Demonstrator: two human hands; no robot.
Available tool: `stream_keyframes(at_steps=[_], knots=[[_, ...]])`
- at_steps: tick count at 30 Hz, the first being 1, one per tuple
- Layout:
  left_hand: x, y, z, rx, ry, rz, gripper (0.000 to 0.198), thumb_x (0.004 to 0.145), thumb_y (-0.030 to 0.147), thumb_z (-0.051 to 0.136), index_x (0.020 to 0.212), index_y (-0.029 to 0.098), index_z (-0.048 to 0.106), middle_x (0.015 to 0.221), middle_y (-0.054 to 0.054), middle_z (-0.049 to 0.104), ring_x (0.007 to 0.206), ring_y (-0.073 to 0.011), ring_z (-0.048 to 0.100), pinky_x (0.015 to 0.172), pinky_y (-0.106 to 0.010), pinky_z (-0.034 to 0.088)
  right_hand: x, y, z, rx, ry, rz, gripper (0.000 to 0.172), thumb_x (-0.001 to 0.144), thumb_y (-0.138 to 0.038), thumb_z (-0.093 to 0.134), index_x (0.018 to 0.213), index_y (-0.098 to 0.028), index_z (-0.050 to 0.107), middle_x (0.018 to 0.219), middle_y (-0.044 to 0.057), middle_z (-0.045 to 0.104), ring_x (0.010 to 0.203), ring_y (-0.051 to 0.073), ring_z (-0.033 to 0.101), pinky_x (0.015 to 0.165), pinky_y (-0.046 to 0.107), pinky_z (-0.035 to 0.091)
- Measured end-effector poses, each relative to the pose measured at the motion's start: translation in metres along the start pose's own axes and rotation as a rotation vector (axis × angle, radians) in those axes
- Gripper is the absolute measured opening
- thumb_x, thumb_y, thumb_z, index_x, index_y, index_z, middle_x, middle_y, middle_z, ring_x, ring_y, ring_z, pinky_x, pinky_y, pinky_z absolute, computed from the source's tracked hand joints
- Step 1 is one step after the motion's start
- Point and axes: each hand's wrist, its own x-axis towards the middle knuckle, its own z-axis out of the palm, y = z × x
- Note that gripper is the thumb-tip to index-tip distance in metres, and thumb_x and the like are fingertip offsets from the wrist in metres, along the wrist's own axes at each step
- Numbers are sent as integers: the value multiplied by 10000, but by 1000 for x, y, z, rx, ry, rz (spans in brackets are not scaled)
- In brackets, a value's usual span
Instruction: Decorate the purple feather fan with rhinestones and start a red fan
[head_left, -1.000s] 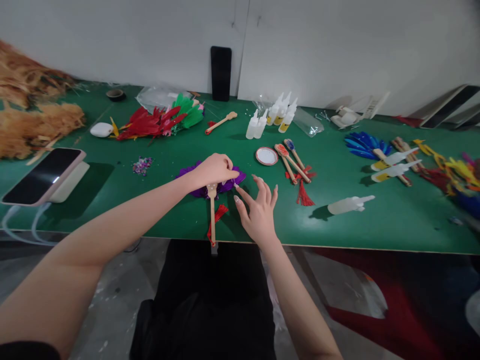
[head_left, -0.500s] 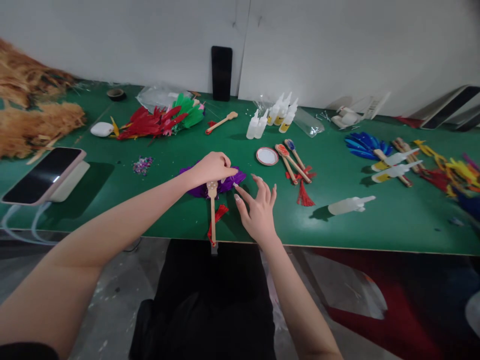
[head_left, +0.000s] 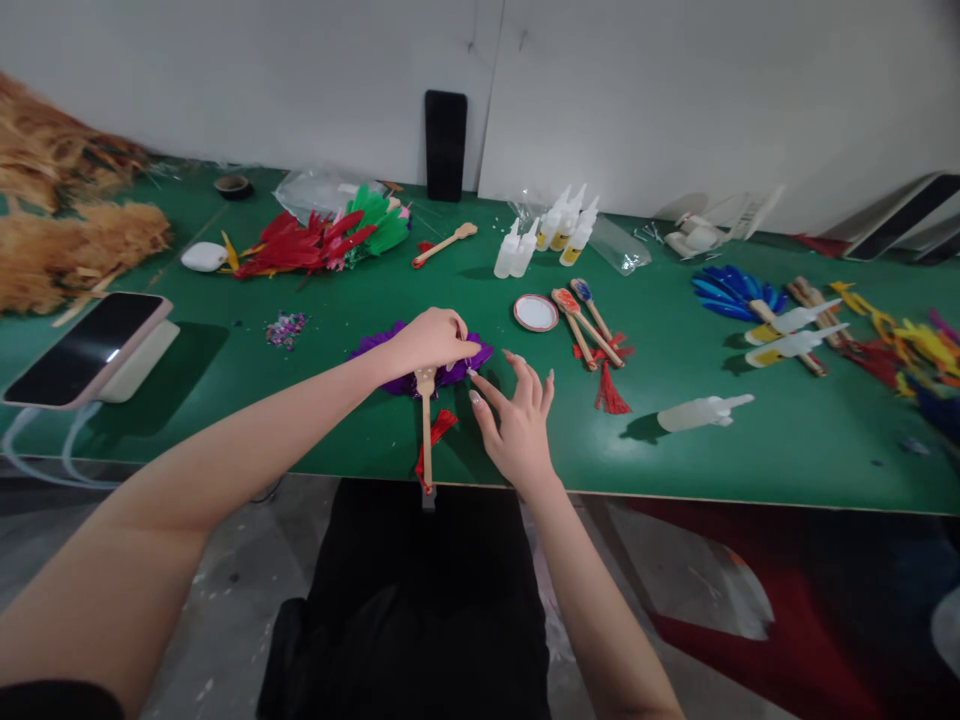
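A fan of purple feathers (head_left: 379,345) with a wooden handle (head_left: 427,430) lies on the green table, its handle pointing at the front edge. A red tassel (head_left: 444,424) hangs beside that handle. Over the feathers bends my left hand (head_left: 431,338), its thumb and fingers pinched together at the fan's right part; what they hold is too small to make out. My right hand (head_left: 519,420) has its fingers spread, with the index fingertip at the right edge of the feathers. Part of the fan is hidden under my left hand.
Glue bottles (head_left: 517,250) stand at the back, and another bottle (head_left: 701,412) lies to the right. Around the fan are a white lid (head_left: 535,312), painted wooden handles (head_left: 577,325), sequins (head_left: 286,330) and a phone (head_left: 86,345). Red feathers (head_left: 289,245) lie behind.
My left hand has shifted very slightly over the purple feathers, still pinched. My right hand stays almost where it was. The whole view has moved a little.
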Motion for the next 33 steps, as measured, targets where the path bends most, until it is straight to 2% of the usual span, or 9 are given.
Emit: stream_keyframes(at_steps=[6, 12, 18, 20, 22, 25, 28, 30, 33], knots=[[0, 1, -3, 21, 5, -4, 353, 718, 285, 610, 419, 189, 447, 445, 1, 483, 576, -145, 522, 598, -269, 363, 0, 0, -1, -7, 0, 6, 361, 958, -390, 397, 1192, -280, 648, 1418, 127, 381, 1341, 317, 336, 1092, 653, 173], [1, -1, -7, 5, 20, -9, 327, 722, 320, 592, 441, 183, 499, 534, -20, 563, 640, -159, 557, 626, -264, 379, 1, 0, 1, 21, 12, 4, 359, 958, -396, 395, 1205, -296, 636, 1417, 119, 375, 1338, 313, 340, 1090, 655, 174], [-5, 2, -18, 10, 63, -18, 403, 782, 364, 581, 441, 184, 463, 475, -3, 473, 619, -145, 522, 656, -270, 376, 6, 3, 0, 128, 16, 37, 410, 984, -380, 312, 1165, -278, 666, 1434, 101, 333, 1390, 285, 277, 1129, 608, 166], [-9, 2, -25, -11, 96, -17, 449, 812, 404, 556, 438, 180, 449, 471, -4, 472, 582, -133, 507, 635, -273, 373, 8, 5, -1, 161, 16, 51, 447, 994, -370, 268, 1149, -270, 675, 1446, 93, 319, 1413, 276, 242, 1138, 599, 156], [-12, 0, -34, -56, 190, 16, 449, 837, 431, 526, 470, 177, 479, 484, -9, 493, 572, -126, 509, 618, -268, 378, 9, 7, 0, 191, 16, 61, 480, 1001, -367, 232, 1144, -264, 679, 1449, 91, 321, 1422, 265, 232, 1147, 590, 147], [-18, -7, -50, -80, 363, 113, 390, 879, 420, 470, 594, 176, 577, 573, -24, 569, 668, -139, 563, 656, -252, 416, 10, 9, 1, 216, 16, 59, 510, 1004, -382, 202, 1140, -271, 681, 1451, 83, 323, 1427, 255, 228, 1151, 585, 140], [-22, -13, -62, -51, 521, 245, 310, 915, 360, 418, 824, 194, 664, 840, -41, 671, 915, -169, 594, 806, -260, 441, 10, 11, 3, 233, 18, 53, 534, 1005, -397, 177, 1145, -274, 678, 1453, 81, 320, 1432, 257, 218, 1152, 593, 122], [-25, -17, -64, -42, 603, 319, 303, 936, 331, 385, 1017, 223, 657, 997, -35, 672, 1032, -179, 569, 888, -277, 427, 9, 11, 3, 250, 21, 52, 546, 1005, -400, 166, 1148, -269, 677, 1456, 84, 317, 1434, 260, 213, 1153, 595, 104], [-29, -23, -56, -37, 622, 353, 370, 965, 333, 322, 1239, 257, 559, 945, -30, 662, 958, -181, 581, 846, -294, 446, 9, 11, 3, 267, 24, 60, 547, 1005, -403, 169, 1148, -263, 678, 1456, 84, 320, 1432, 263, 220, 1155, 592, 97]])
